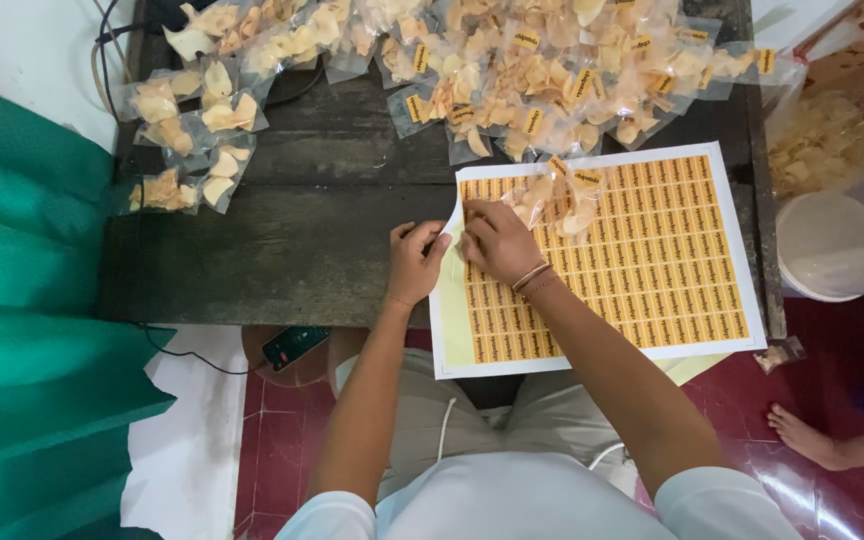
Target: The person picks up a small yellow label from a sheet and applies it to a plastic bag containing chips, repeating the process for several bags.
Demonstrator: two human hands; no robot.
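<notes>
A white sheet of small orange labels [652, 260] lies on a dark wooden table [302, 230]. My left hand [414, 262] pinches the sheet's lifted left margin near its top corner. My right hand [497, 240] rests on the sheet beside it, fingertips at the same peeled edge, bracelets on the wrist. A clear bag of pale chips [557, 200] lies on the sheet just beyond my right hand.
Several labelled chip bags [552, 70] are piled along the table's far side, with unlabelled ones [192, 130] at far left. White round lids [830, 245] and a big bag of chips [820, 140] sit right. Another person's foot [802, 435] rests on the red floor. A phone [294, 346] lies below the table edge.
</notes>
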